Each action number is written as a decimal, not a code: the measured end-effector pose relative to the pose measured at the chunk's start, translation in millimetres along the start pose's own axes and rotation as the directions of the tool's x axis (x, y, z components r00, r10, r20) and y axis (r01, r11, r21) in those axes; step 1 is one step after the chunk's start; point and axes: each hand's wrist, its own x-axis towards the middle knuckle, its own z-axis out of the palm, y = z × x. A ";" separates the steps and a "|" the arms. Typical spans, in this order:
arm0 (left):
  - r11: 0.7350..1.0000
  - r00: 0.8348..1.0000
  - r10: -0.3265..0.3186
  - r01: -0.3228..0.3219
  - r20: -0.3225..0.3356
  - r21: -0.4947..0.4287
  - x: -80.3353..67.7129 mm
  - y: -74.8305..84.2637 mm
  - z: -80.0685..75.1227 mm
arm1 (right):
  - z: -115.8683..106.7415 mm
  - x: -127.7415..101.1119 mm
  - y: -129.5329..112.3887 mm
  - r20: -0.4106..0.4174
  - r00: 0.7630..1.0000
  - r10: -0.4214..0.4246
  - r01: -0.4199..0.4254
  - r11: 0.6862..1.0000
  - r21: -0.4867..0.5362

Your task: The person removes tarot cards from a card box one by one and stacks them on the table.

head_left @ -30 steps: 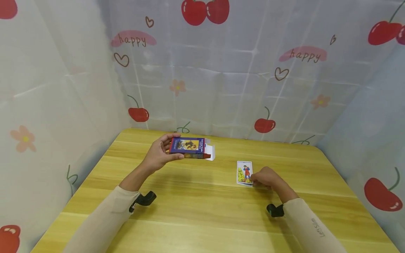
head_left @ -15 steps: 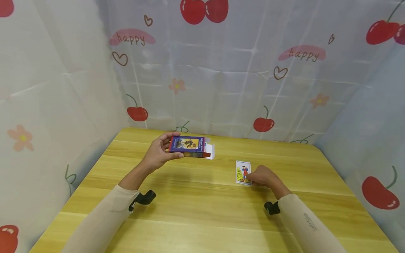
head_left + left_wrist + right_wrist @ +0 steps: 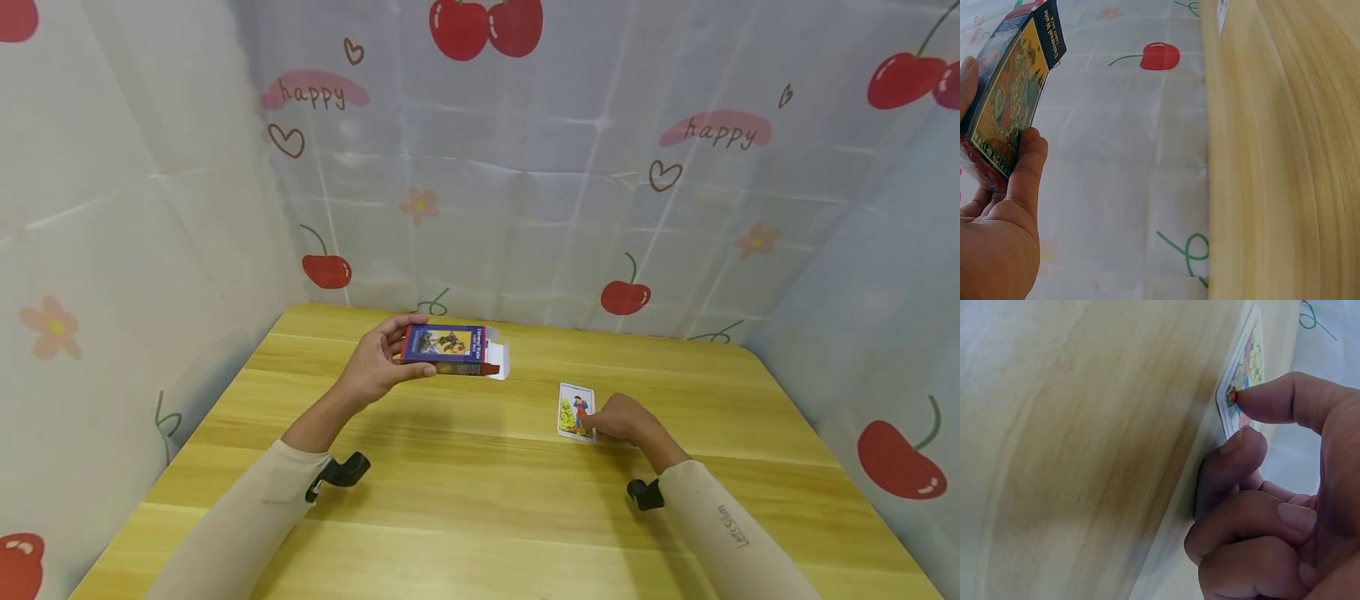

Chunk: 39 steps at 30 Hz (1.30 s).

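We note the right hand [image 3: 622, 421] pinching the card [image 3: 576, 410] flat on the bench [image 3: 480, 517] at its fingertips, the left hand [image 3: 371, 367] gripping the open box [image 3: 450, 350] aloft; a shallow pinch risks slipping.

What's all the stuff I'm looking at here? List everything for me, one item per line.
Card box: one, dark blue cardboard with a picture on its face and a white end flap open, held above the table's far left part.
Picture cards: a small face-up stack, exact count unclear, white-bordered with a colourful figure, on the table right of centre.
Wooden table: one, light yellow, filling the lower view.
Backdrop sheet: pale, printed with red cherries, flowers, hearts and "happy", around three sides.
Wrist cameras: two, black, one on each forearm.
Left hand: one, grips the card box.
Right hand: one, fingers pinch the stack's near corner.
Sleeves: two, beige.
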 end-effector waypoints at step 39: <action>0.999 0.999 0.041 -0.041 0.028 0.020 15.0 3.5 13.0 | -63.3 -36.2 -154.0 -0.290 0.856 -0.429 0.495 0.841 0.216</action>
